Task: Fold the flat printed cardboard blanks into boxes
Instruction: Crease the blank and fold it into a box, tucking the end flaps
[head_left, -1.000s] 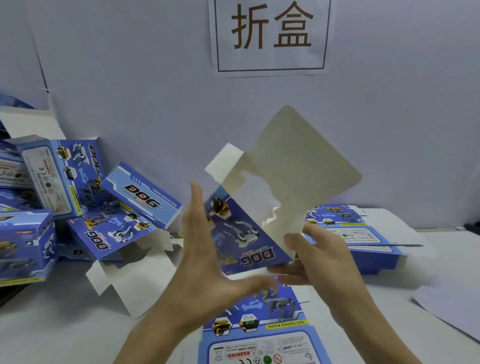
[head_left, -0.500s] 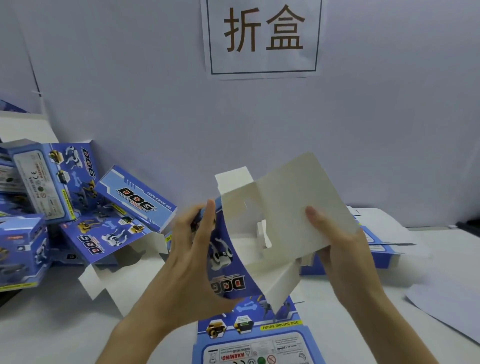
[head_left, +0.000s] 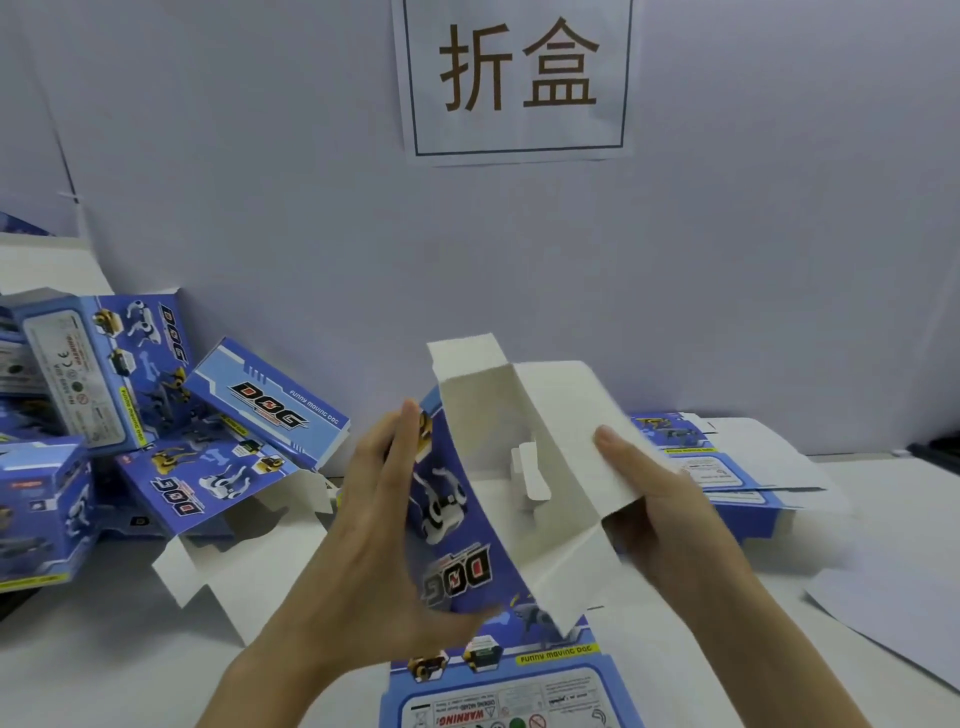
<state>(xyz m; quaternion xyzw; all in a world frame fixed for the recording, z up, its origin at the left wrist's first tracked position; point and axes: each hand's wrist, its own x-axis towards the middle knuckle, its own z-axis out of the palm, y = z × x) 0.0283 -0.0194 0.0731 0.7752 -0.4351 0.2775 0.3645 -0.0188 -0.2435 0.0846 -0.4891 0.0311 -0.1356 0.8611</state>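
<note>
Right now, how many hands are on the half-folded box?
2. The left hand presses flat against the blue printed side of the half-folded box; the right hand pinches its white flap on the right. No other hand is in view.

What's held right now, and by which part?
One half-folded blank, by both hands. The left hand presses flat on its printed side panel, thumb at the lower edge; the right hand pinches the white flap, thumb on top.
</note>
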